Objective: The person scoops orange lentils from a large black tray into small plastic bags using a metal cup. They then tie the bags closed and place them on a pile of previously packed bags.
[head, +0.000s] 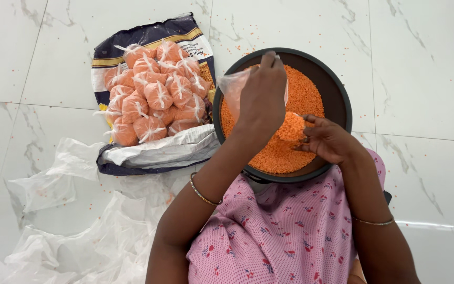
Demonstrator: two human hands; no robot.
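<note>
A round black pan [342, 100] full of orange lentils [306, 94] rests at my lap. Over the pan, my left hand [262, 94] pinches a small clear plastic bag [232, 87] by its mouth. My right hand [327, 138] is cupped around a scoop of lentils [291, 128], just above the heap and beside the bag. Both wrists wear thin bangles.
To the left a flattened dark sack [132, 44] carries several tied small bags of lentils [151, 97]. Crumpled clear plastic bags [80, 231] lie on the white marble floor at lower left. Stray lentils dot the tiles around the pan.
</note>
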